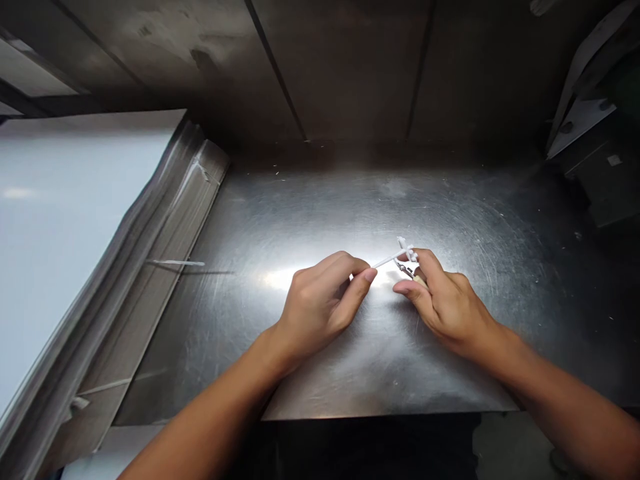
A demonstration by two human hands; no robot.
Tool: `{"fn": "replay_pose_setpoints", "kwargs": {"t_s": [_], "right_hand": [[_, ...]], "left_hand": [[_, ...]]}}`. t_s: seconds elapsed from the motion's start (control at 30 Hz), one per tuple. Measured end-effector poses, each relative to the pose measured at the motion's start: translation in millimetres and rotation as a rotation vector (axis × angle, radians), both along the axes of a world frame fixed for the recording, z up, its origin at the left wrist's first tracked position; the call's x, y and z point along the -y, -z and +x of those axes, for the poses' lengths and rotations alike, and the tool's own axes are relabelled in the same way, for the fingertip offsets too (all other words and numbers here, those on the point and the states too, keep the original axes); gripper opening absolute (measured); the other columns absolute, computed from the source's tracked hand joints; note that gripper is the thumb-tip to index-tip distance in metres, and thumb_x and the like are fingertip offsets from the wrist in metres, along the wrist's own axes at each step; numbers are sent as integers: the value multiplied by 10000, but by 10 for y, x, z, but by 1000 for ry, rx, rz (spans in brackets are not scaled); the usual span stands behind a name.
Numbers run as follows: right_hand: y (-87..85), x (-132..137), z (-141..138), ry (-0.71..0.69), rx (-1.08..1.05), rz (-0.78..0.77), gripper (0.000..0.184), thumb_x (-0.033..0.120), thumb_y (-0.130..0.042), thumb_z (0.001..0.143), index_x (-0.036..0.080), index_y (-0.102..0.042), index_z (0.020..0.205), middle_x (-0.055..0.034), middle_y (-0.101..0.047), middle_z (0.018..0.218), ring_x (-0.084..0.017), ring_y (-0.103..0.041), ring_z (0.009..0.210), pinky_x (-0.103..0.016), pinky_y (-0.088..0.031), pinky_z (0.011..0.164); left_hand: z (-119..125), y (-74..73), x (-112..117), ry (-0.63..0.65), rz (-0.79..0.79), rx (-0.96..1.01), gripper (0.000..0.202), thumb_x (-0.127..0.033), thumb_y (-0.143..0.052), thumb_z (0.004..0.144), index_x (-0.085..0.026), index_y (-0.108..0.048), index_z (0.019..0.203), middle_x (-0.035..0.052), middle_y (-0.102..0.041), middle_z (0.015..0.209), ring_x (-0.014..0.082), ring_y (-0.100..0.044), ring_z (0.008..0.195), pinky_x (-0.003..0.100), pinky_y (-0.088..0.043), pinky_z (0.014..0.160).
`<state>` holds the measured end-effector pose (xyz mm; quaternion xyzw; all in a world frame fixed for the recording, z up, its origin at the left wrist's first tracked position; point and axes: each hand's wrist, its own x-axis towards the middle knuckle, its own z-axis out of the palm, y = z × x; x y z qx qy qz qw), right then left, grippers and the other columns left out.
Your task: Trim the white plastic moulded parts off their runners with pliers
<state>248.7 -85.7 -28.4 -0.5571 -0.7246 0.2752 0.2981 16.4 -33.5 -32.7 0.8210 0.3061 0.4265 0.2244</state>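
My left hand pinches the near end of a thin white plastic stick between thumb and fingertips. The stick slants up to the right and ends in small white branching pieces. My right hand is curled around a small pair of nippers, whose metal jaws show between thumb and index finger. Those jaws lie just below the stick; whether they touch it I cannot tell. The right index fingertip is at the branching end. Most of the nippers' handles are hidden in the palm.
Both hands are above a scratched metal tabletop with tiny white scraps on it. At the left stands a tall stack of sheets, with thin white strips jutting from its side. A dark panelled wall rises behind.
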Motion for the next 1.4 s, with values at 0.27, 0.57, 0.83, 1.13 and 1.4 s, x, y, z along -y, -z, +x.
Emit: {"fn": "replay_pose_setpoints", "kwargs": {"t_s": [0.27,0.57,0.83,1.13,1.4], "right_hand": [[-25,-11,30,-14,-29,12,610,725,-402,1205,177,-543,1433,-25,-689,874,-204,-643,680,-311,-458,638],[-27,1,37,-37,-110,4,490,624,-441,1237,194,-523,1459,-8,-686,958,-181,-636,757,-300,-458,684],[-37,4,33,-50,-133,-22,483,610,-454,1238,192,-509,1475,-2,-694,991,-170,-645,781,-297,-463,697],[-52,10,34,-59,-108,-1,488,604,-455,1241,179,-516,1475,17,-659,930,-154,-626,732,-278,-461,667],[-63,20,4,-71,-5,41,591,660,-395,1236,120,-545,1425,42,-617,755,-150,-572,564,-281,-422,568]], "left_hand": [[-17,-35,11,10,-142,-5,236,-126,-590,1103,-182,-640,879,-29,-625,738,85,-538,621,238,-417,585],[-36,-37,19,93,-347,42,315,-217,-546,1150,-191,-633,848,-55,-633,712,58,-562,603,185,-439,573],[-49,-21,34,131,-498,77,367,-266,-518,1168,-192,-610,820,-49,-620,704,71,-564,595,204,-446,563],[-54,-97,4,149,-479,-12,385,-259,-507,1153,-202,-521,772,-58,-519,654,84,-454,575,237,-364,537],[-49,-73,6,137,-345,-20,318,-197,-541,1138,-188,-573,822,-63,-526,693,73,-464,599,217,-375,570]]}}
